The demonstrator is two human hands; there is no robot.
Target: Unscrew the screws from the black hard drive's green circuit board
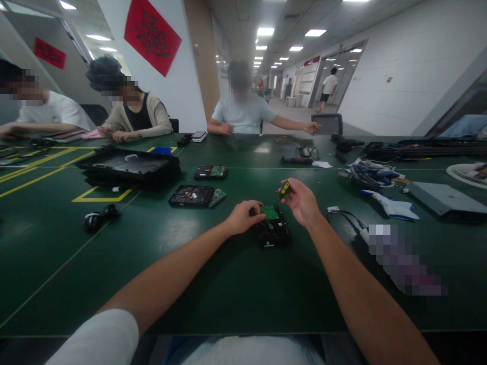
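In front of me on the green table lies a black hard drive (272, 230) with a green circuit board (269, 212) at its far end. My left hand (245, 216) grips the drive's far left corner, the thumb over the board's edge. Up and to the right of the drive, my right hand (300, 202) is closed around a small yellow-and-black screwdriver (284, 188). Its tip is too small to make out, and the hand is raised apart from the drive.
Beyond my left hand lie an opened drive (191, 195), a loose circuit board (217, 197) and another hard drive (211, 172). Black trays (129, 165) are stacked at left. On the right are a power strip (395, 258), a glove (393, 207) and a metal case (447, 198). People sit across.
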